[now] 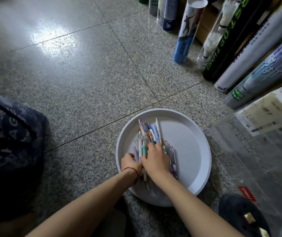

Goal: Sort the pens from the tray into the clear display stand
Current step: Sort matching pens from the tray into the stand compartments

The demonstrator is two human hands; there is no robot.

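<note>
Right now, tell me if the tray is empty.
No, pens lie in the tray, with the left hand and right hand on them.

Looks like a shop to me, stationery plus sports goods, with stock down on the floor. Upper right of the frame: a row of shuttlecock tubes (188, 29), several brands, one clear with feathers showing. Right edge: a clear display stand (256, 159) with a red brand label (247, 193), and a printed pen box (271, 115) behind it. Lower centre: assorted pens (151, 132) heaped in a white tray (196, 168). Speckled polished tile floor (85, 65), glare at upper left.
</note>
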